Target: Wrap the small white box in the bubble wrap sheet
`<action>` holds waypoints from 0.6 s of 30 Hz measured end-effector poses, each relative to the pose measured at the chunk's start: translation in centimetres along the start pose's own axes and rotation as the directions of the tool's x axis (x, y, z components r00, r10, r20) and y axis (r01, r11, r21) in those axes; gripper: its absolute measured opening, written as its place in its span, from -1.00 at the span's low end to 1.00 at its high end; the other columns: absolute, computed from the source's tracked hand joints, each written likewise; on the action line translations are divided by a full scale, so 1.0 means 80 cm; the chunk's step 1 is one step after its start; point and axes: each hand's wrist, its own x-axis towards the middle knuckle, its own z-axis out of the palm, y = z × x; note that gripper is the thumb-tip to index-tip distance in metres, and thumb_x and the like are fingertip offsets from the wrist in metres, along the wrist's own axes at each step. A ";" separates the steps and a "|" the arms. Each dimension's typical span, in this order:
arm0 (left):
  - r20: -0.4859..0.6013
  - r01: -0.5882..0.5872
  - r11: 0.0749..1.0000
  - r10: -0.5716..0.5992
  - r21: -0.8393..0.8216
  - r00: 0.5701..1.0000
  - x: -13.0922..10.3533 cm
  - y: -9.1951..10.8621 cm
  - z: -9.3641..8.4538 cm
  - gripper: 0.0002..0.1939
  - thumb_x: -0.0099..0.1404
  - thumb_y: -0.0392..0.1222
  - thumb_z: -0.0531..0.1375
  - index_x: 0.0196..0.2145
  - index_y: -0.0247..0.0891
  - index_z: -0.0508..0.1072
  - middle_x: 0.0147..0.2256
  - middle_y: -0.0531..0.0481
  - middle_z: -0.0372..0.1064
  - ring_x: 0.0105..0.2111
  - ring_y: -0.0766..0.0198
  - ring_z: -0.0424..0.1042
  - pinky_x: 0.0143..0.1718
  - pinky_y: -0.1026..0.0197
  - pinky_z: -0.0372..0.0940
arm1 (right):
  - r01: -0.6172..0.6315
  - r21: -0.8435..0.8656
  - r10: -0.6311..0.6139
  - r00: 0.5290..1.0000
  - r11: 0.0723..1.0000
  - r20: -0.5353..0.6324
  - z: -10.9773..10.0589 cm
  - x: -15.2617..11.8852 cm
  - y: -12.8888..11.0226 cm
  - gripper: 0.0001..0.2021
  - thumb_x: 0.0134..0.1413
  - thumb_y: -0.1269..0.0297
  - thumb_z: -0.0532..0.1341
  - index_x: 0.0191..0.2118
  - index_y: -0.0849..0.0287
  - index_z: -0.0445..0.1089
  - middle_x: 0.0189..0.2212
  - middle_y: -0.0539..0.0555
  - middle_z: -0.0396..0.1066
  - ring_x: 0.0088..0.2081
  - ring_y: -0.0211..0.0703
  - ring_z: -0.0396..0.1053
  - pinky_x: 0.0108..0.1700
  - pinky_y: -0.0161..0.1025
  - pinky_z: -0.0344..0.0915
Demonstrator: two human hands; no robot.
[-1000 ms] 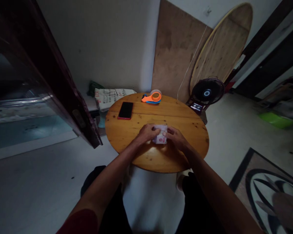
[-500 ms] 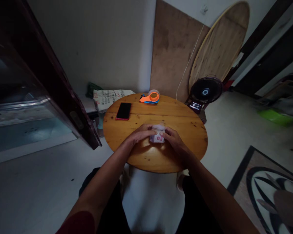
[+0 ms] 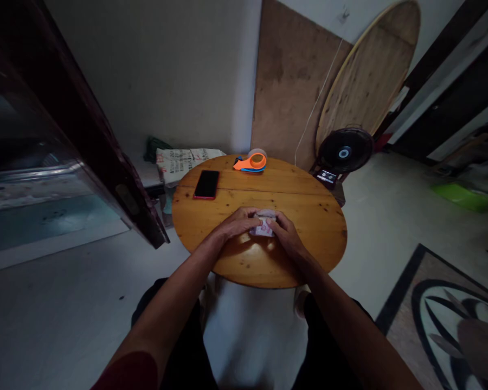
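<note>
White and pink, a small packet [image 3: 262,229] sits between the two hands just below the centre of the frame, over the nearer half of a round wooden table [image 3: 244,265]. The left hand [image 3: 241,221] pinches its left side, thumb laid across the front face, the other fingers partly hidden. The right hand [image 3: 287,229] grips the right side, its thumb pressed on the front near the left thumb. Whether the packet touches the wood, I cannot tell.

An orange and blue tape dispenser [image 3: 251,162] lies at the table's far edge, above the hands in the frame; a red-edged phone [image 3: 206,184] lies flat, lower and to its left. Right of centre, a dark round fan [image 3: 344,154] stands beside the table, below a large oval wooden panel [image 3: 372,76] at upper right.
</note>
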 end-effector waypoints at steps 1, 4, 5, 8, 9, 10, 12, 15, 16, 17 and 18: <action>-0.003 0.002 1.000 -0.002 -0.007 1.000 0.000 0.001 0.000 -0.64 0.08 -0.23 0.21 -0.13 -0.33 0.53 -0.29 -0.01 0.51 -0.38 0.32 0.43 -0.32 0.31 0.27 | 0.002 0.000 -0.002 1.000 1.000 -0.005 0.000 -0.001 0.001 -0.69 0.09 0.12 0.20 -0.08 0.15 0.40 -0.15 0.08 0.47 -0.15 -0.13 0.40 -0.07 -0.19 0.34; -0.016 0.009 1.000 -0.009 -0.006 1.000 0.000 0.001 0.000 -0.66 0.08 -0.24 0.21 -0.15 -0.35 0.53 -0.32 -0.01 0.51 -0.41 0.34 0.41 -0.35 0.32 0.25 | 0.002 -0.029 -0.003 0.999 1.000 -0.033 0.001 -0.002 0.003 -0.70 0.08 0.11 0.20 -0.12 0.15 0.41 -0.20 0.07 0.47 -0.19 -0.12 0.40 -0.11 -0.20 0.35; -0.019 0.009 1.000 -0.009 0.000 1.000 0.001 0.000 -0.001 -0.66 0.08 -0.25 0.21 -0.16 -0.35 0.53 -0.32 0.00 0.51 -0.41 0.34 0.41 -0.35 0.32 0.25 | 0.003 -0.043 -0.004 0.999 0.999 -0.040 0.002 -0.002 0.004 -0.71 0.08 0.10 0.20 -0.13 0.15 0.41 -0.22 0.06 0.47 -0.21 -0.12 0.40 -0.13 -0.20 0.35; -0.027 0.021 1.000 -0.020 0.023 0.999 0.003 -0.005 -0.004 -0.66 0.06 -0.25 0.21 -0.17 -0.34 0.54 -0.33 0.01 0.51 -0.41 0.34 0.41 -0.36 0.32 0.25 | 0.009 -0.059 -0.012 0.999 0.998 -0.052 0.002 -0.002 0.006 -0.73 0.07 0.09 0.20 -0.17 0.14 0.41 -0.29 0.04 0.47 -0.27 -0.14 0.40 -0.19 -0.22 0.36; -0.030 0.027 0.999 -0.026 0.031 0.999 0.004 -0.007 -0.005 -0.66 0.06 -0.25 0.21 -0.17 -0.33 0.54 -0.33 0.01 0.51 -0.40 0.33 0.42 -0.35 0.32 0.25 | 0.009 -0.063 -0.012 0.998 0.998 -0.056 0.002 -0.002 0.006 -0.73 0.07 0.09 0.20 -0.18 0.14 0.41 -0.30 0.04 0.46 -0.28 -0.14 0.40 -0.20 -0.23 0.36; -0.036 0.034 0.998 -0.033 0.043 0.999 0.004 -0.008 -0.006 -0.65 0.06 -0.24 0.21 -0.16 -0.33 0.54 -0.32 0.01 0.52 -0.39 0.32 0.42 -0.34 0.31 0.26 | 0.008 -0.072 -0.012 0.998 0.997 -0.062 0.003 -0.003 0.006 -0.74 0.07 0.10 0.20 -0.18 0.14 0.41 -0.31 0.04 0.46 -0.29 -0.15 0.40 -0.21 -0.23 0.36; -0.049 0.043 0.996 -0.040 0.073 0.998 0.005 -0.010 -0.008 -0.64 0.07 -0.23 0.21 -0.15 -0.32 0.54 -0.29 0.00 0.52 -0.35 0.29 0.44 -0.31 0.30 0.27 | 0.020 -0.103 -0.029 0.996 0.994 -0.088 0.003 -0.003 0.006 -0.75 0.07 0.12 0.21 -0.18 0.15 0.43 -0.28 0.06 0.47 -0.26 -0.14 0.40 -0.20 -0.23 0.36; -0.052 0.046 0.995 -0.042 0.092 0.998 0.004 -0.009 -0.009 -0.63 0.07 -0.21 0.22 -0.13 -0.33 0.54 -0.24 -0.03 0.53 -0.29 0.25 0.45 -0.26 0.27 0.30 | 0.077 -0.163 -0.100 0.986 0.984 -0.136 0.004 -0.005 0.007 -0.75 0.08 0.15 0.21 -0.17 0.15 0.47 -0.17 0.11 0.47 -0.13 -0.09 0.41 -0.15 -0.21 0.37; -0.049 0.042 0.996 -0.038 0.082 0.998 0.004 -0.009 -0.009 -0.62 0.07 -0.21 0.23 -0.13 -0.34 0.54 -0.23 -0.04 0.54 -0.28 0.25 0.45 -0.24 0.26 0.30 | 0.102 -0.185 -0.130 0.981 0.977 -0.147 0.004 -0.006 0.007 -0.75 0.08 0.15 0.21 -0.17 0.14 0.48 -0.15 0.13 0.46 -0.10 -0.08 0.40 -0.13 -0.20 0.37; -0.044 0.037 0.997 -0.034 0.066 0.998 0.004 -0.010 -0.008 -0.62 0.07 -0.21 0.23 -0.12 -0.35 0.54 -0.23 -0.05 0.54 -0.27 0.25 0.45 -0.22 0.26 0.30 | 0.125 -0.206 -0.159 0.975 0.971 -0.153 0.004 -0.006 0.008 -0.76 0.09 0.15 0.21 -0.17 0.14 0.49 -0.14 0.13 0.46 -0.08 -0.08 0.40 -0.12 -0.19 0.37; -0.040 0.031 0.998 -0.029 0.052 0.999 0.005 -0.010 -0.008 -0.61 0.07 -0.21 0.24 -0.12 -0.35 0.54 -0.23 -0.05 0.54 -0.27 0.25 0.45 -0.21 0.25 0.30 | 0.147 -0.223 -0.184 0.971 0.964 -0.155 0.005 -0.007 0.008 -0.76 0.10 0.16 0.21 -0.17 0.13 0.50 -0.13 0.14 0.46 -0.07 -0.07 0.40 -0.10 -0.18 0.37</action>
